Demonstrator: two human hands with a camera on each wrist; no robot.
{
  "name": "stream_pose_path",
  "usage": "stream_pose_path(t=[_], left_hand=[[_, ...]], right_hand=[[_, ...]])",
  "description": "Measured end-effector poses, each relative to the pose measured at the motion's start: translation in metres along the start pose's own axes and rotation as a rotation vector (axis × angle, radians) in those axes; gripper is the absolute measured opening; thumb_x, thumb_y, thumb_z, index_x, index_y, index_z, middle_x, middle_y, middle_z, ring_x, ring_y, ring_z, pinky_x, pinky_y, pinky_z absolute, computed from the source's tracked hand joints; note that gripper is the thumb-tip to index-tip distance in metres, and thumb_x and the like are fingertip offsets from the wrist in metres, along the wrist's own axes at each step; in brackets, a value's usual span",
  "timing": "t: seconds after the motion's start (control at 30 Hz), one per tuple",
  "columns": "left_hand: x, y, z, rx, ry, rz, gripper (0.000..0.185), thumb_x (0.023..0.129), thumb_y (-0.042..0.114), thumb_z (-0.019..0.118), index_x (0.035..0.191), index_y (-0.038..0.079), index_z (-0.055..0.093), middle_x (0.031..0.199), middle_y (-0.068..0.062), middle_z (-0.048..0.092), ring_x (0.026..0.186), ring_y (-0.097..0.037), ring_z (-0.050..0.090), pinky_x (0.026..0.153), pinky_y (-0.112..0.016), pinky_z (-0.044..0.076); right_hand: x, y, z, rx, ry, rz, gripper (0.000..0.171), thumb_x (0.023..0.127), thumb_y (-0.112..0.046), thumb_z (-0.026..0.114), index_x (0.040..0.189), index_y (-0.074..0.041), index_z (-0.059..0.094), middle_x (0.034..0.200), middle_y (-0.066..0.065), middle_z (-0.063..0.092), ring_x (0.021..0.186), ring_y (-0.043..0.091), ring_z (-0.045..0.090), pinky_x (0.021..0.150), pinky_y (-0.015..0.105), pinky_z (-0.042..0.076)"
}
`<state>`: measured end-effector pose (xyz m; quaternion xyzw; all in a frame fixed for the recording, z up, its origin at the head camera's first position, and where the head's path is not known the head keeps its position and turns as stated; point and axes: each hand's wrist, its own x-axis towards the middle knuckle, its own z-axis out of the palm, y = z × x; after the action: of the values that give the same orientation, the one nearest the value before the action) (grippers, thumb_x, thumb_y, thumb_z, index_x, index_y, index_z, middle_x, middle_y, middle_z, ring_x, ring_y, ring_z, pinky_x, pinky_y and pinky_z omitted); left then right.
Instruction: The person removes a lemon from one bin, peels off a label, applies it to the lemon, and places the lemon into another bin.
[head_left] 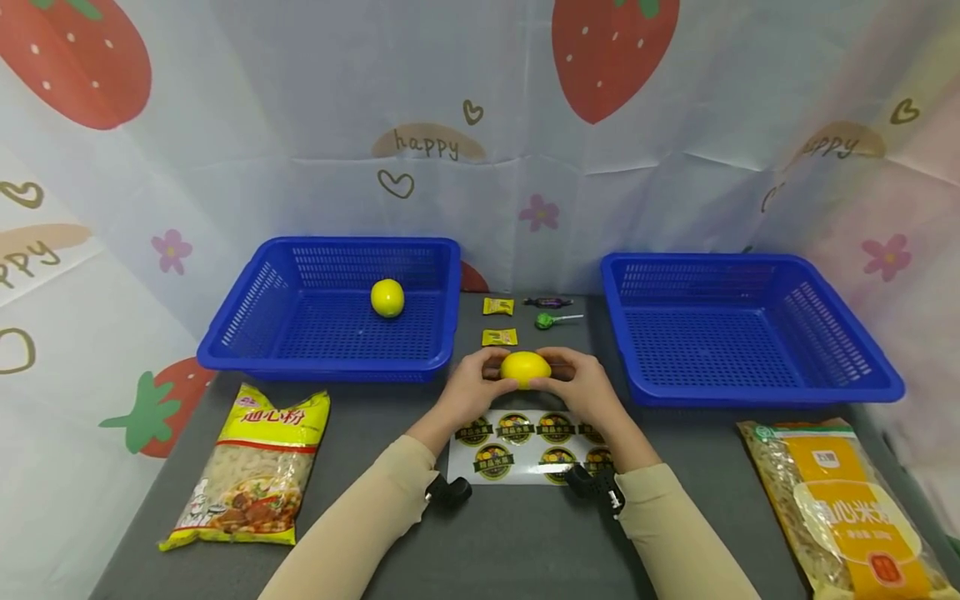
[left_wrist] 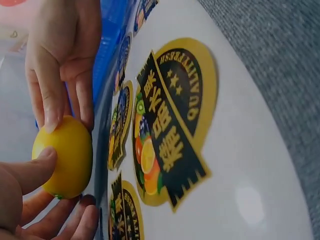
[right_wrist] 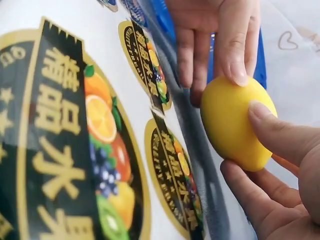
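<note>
Yellow and smooth, a lemon (head_left: 525, 368) is being pinched between both hands just above the sticker sheet (head_left: 525, 446) on the grey counter (head_left: 525, 542). The left hand (head_left: 472, 387) is grasping one end with thumb and fingers, and the right hand (head_left: 585, 387) is grasping the other. A second lemon (head_left: 387, 297) is lying in the left blue basket (head_left: 240, 333).

The lemon (head_left: 525, 368) was smooth, bright yellow and oval, lying lengthwise from left to right. It was held just above the sticker sheet (head_left: 525, 446) near the middle of the surface, pinched at its ends between the left hand (head_left: 472, 387) and the right hand (head_left: 588, 390).
</note>
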<state>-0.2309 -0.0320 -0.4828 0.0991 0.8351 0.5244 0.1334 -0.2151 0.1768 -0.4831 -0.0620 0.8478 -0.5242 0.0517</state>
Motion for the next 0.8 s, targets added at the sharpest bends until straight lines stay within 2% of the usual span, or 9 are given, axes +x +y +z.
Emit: stream_pose_path(t=[0.2, 0.37, 0.5, 0.8], left_hand=[[-0.0007, -0.0024, -0.0015, 0.026, -0.007, 0.014, 0.051, 0.095, 0.019, 0.073, 0.142, 0.010, 0.055, 0.140, -0.010, 0.059, 0.124, -0.027, 0.059, 0.104, -0.043, 0.050], [-0.0007, -0.0022, -0.0014, 0.035, -0.043, 0.025, 0.062, 0.092, 0.016, 0.076, 0.147, 0.009, 0.049, 0.145, -0.011, 0.055, 0.128, -0.028, 0.057, 0.106, -0.043, 0.049], [-0.0005, -0.0013, -0.0014, 0.044, -0.047, 0.031, 0.067, 0.089, 0.013, 0.079, 0.148, 0.009, 0.047, 0.147, -0.012, 0.053, 0.129, -0.029, 0.057, 0.106, -0.044, 0.049], [-0.0011, -0.0012, -0.0002, 0.040, -0.046, 0.002, 0.078, 0.083, 0.011, 0.084, 0.150, 0.009, 0.044, 0.149, -0.013, 0.052, 0.131, -0.030, 0.055, 0.108, -0.045, 0.047]], right_hand=[[0.0027, 0.0042, 0.0040, -0.003, -0.011, -0.004, 0.051, 0.089, -0.022, 0.078, 0.136, -0.009, 0.062, 0.136, 0.014, 0.063, 0.119, 0.031, 0.065, 0.098, 0.045, 0.055], [0.0031, 0.0058, 0.0027, -0.010, -0.016, -0.009, 0.054, 0.089, -0.022, 0.079, 0.138, -0.008, 0.060, 0.138, 0.014, 0.062, 0.123, 0.032, 0.063, 0.100, 0.047, 0.053], [0.0029, 0.0053, 0.0018, -0.026, -0.034, -0.026, 0.060, 0.088, -0.025, 0.080, 0.141, -0.006, 0.057, 0.141, 0.016, 0.060, 0.126, 0.034, 0.060, 0.103, 0.049, 0.050], [0.0013, 0.0032, 0.0040, -0.056, -0.061, -0.021, 0.065, 0.088, -0.030, 0.080, 0.144, -0.007, 0.055, 0.143, 0.014, 0.058, 0.127, 0.033, 0.059, 0.103, 0.050, 0.050]])
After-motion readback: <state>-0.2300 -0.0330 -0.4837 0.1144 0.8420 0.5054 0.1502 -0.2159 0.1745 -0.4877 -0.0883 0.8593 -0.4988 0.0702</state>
